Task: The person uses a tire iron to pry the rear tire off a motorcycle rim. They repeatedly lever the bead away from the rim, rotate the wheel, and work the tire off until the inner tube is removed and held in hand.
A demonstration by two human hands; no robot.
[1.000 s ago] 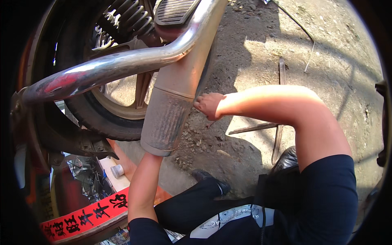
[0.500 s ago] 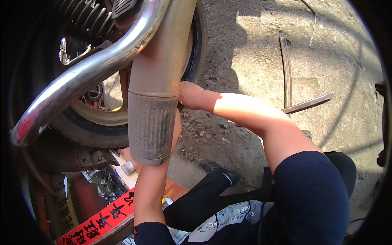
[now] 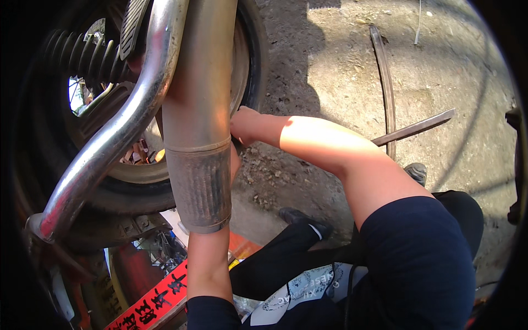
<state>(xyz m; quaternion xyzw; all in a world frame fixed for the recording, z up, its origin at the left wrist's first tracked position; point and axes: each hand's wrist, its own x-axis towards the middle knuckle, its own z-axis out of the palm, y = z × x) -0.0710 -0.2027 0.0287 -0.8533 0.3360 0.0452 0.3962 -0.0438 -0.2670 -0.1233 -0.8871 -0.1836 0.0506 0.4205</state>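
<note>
A dusty exhaust muffler (image 3: 198,187) with a ribbed end cap slants down across the view, beside a motorcycle wheel's black tyre (image 3: 254,60). My right hand (image 3: 245,125) is at the muffler's right edge with its fingers curled in; what they grip is hidden behind the muffler. My left forearm (image 3: 209,264) passes up underneath the end cap. Only a strip of my left hand or wrist (image 3: 236,162) shows past the muffler's right side, so its fingers are out of sight. A chrome guard bar (image 3: 110,148) curves down on the left.
Two narrow metal strips (image 3: 415,129) lie crossed on the rough ground at right. A black coil spring (image 3: 88,58) and a ridged footrest (image 3: 133,27) are at upper left. Near lower left lie a red banner (image 3: 157,300) and assorted small parts. My shoe (image 3: 305,217) rests below the wheel.
The view has shifted, with the muffler and chrome bar now more upright and farther left. My right hand stays at the muffler's right edge; the left stays behind it.
</note>
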